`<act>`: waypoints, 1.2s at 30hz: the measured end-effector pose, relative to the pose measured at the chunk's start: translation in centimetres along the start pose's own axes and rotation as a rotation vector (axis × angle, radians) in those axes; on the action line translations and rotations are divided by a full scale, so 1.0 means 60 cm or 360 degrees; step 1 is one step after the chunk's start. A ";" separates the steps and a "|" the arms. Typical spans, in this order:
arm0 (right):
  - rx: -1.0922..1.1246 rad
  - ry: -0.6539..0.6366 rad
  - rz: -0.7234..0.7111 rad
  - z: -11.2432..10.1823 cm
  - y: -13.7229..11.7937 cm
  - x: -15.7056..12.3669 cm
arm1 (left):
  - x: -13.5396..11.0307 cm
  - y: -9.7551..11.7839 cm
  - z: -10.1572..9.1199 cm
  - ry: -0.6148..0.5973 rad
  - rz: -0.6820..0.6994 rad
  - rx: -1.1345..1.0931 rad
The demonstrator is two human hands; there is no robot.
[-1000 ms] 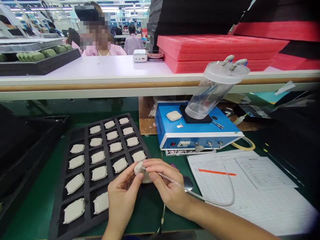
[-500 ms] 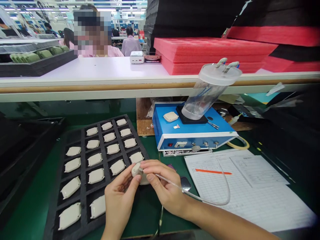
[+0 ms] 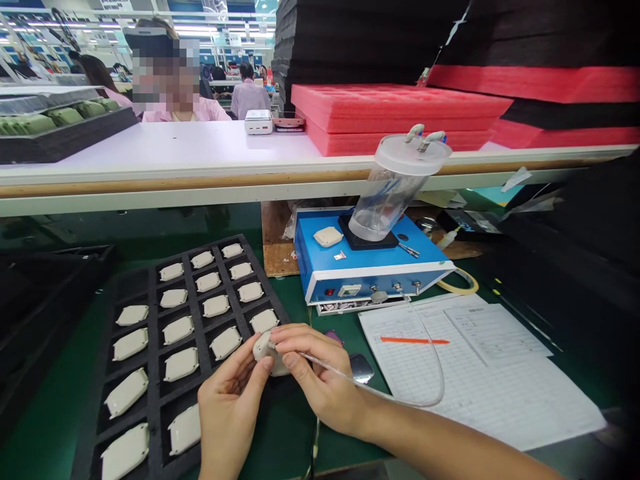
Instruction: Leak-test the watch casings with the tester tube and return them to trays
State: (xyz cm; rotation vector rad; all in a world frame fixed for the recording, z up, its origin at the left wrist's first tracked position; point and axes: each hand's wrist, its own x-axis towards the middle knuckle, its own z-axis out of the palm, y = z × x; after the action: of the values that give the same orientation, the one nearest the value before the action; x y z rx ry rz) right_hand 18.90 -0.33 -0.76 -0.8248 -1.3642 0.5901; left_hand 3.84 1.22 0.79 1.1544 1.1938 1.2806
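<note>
Both hands meet over the near edge of a black foam tray [image 3: 155, 347]. My left hand [image 3: 227, 400] and my right hand [image 3: 315, 380] pinch one small cream plastic part [image 3: 264, 350] between their fingertips. A thin clear tube [image 3: 400, 393] runs from under my right fingers, loops over the paper and rises to the blue box [image 3: 365, 267]. Several matching cream parts [image 3: 181, 363] lie in the tray's pockets.
The blue box carries a clear lidded jar [image 3: 395, 187] and one cream part [image 3: 327, 236]. A printed form [image 3: 480, 373] with an orange pen [image 3: 414, 341] lies to the right. Red foam sheets [image 3: 400, 113] sit on the white shelf [image 3: 200, 150]. A person in pink sits behind it.
The view has shifted, so everything sits a little lower and further left. Both hands keep the same pinch on the cream part with the tube.
</note>
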 end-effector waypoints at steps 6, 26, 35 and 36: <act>0.0004 0.0004 0.0008 0.001 0.000 0.000 | -0.001 -0.001 -0.002 -0.0007 -0.0016 0.0020; -0.0051 -0.0012 0.0054 -0.001 -0.002 -0.004 | -0.004 0.001 -0.001 -0.0037 -0.0025 -0.0006; -0.0025 0.0020 0.0009 0.001 -0.002 0.001 | -0.002 -0.001 -0.002 -0.0016 -0.0025 0.0033; -0.0026 0.0015 0.0008 0.001 -0.002 0.001 | -0.003 -0.001 -0.002 -0.0012 -0.0028 0.0033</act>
State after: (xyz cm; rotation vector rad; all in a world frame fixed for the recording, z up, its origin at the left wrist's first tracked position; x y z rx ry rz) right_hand 18.81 -0.35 -0.61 -0.8431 -1.3604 0.5789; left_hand 3.72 1.05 0.74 1.1604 1.2119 1.2523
